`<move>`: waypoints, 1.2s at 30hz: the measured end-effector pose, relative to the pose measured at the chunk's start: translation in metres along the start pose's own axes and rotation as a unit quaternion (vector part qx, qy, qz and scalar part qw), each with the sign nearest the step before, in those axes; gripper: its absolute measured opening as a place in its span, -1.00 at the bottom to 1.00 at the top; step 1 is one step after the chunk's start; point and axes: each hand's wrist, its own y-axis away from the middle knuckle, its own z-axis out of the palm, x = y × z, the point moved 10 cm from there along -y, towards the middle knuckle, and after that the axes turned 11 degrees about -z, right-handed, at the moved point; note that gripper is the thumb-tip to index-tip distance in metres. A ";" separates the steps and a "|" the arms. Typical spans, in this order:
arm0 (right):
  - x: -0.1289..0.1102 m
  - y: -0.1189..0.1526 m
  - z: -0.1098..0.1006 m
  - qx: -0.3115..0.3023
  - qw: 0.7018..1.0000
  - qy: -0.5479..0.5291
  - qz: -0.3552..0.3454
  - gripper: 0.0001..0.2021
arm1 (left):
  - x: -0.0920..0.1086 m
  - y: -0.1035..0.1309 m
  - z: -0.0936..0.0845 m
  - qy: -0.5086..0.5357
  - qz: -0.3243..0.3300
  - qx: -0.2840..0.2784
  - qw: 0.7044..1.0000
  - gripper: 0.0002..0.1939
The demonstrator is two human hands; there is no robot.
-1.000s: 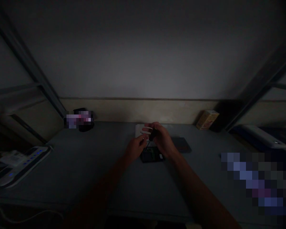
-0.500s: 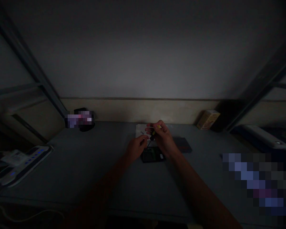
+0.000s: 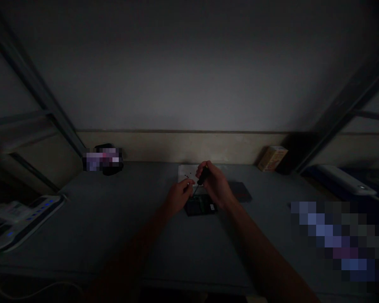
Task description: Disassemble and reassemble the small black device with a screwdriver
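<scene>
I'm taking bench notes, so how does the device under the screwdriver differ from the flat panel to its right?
The device shows a green circuit board and white label; the panel shows neither in view. The screwdriver points down at the device, while the panel lies beside the right hand. Both look dark and lie flat on the table.

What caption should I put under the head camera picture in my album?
In dim light, the right hand holds a screwdriver over a dark device, left hand close by.

Very dim | wall (image 3: 189,84) softly lit mid-frame | corners darker | detail murky (two patches (image 3: 333,241) pixelated)
</scene>
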 end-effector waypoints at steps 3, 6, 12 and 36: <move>0.004 0.002 0.001 0.008 1.000 0.002 -0.012 -0.72 | 0.000 0.000 0.000 0.000 0.007 0.002 1.000 -0.70; 0.006 0.004 0.002 0.025 1.000 0.000 -0.010 -0.70 | 0.002 0.000 0.002 0.001 0.016 0.001 1.000 -0.71; -0.002 0.008 0.009 0.014 1.000 0.012 -0.024 -0.66 | 0.003 -0.001 0.003 -0.018 0.017 0.004 1.000 -0.72; 0.003 0.005 0.005 0.009 1.000 0.003 -0.029 -0.68 | 0.002 0.001 0.003 -0.009 0.018 0.004 1.000 -0.75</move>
